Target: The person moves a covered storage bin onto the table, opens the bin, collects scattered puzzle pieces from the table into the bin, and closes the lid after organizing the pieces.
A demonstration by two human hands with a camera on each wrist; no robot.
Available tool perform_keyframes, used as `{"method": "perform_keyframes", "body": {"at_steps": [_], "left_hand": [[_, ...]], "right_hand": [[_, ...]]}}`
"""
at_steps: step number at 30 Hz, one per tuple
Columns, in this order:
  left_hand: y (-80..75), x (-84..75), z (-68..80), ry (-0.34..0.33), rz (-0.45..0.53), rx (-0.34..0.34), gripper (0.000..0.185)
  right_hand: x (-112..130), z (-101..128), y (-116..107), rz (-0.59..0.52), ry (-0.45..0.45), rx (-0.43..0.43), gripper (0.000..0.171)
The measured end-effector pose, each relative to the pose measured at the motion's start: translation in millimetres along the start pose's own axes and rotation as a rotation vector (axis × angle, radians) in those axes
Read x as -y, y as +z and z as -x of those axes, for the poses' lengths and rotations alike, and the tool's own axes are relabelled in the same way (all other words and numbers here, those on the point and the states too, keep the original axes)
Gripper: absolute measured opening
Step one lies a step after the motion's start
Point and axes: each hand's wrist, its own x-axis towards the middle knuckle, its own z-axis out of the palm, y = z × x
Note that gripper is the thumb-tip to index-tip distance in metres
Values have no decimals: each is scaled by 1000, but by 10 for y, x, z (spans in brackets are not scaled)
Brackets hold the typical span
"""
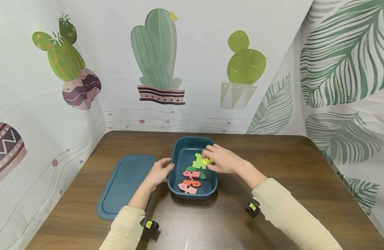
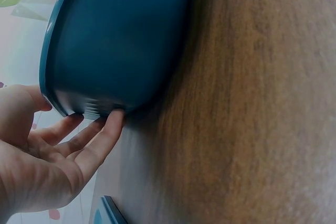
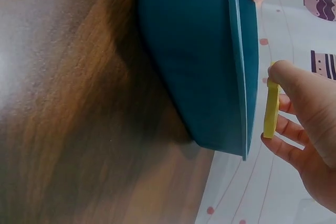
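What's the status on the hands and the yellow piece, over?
Left hand steadies the dark teal plastic bin at its rim. Right hand pinches the flat yellow piece above the bin. Nothing blocking; teal lid lies left.

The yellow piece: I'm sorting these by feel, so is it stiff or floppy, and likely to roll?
The yellow piece looks stiff: pinched by the right hand, it stays straight. Flat and slab-like, it probably won't roll. Being small and thin, it is likely light.
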Motion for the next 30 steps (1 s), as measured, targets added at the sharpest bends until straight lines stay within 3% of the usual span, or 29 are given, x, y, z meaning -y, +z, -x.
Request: {"method": "perform_keyframes", "body": {"at_steps": [14,17,20,24,30], "left_hand": [[-8,-7,13,16,-4,7,40],[-10,-124,109,13,-7,10,41],[-9,-135,116,14,-5,9,42],[-6,-26,21,11,2,-1,41],[-1,-28,27,11,-6,4,42]], "right_hand": [[56,-248,17,16,-10,24,21],[57,-292,26,16,3,42,21],[61,-321,34,13,13,59,20],[76,-349,42,3,22,71,20],[102,-400,59,-20,32,85,20]]}}
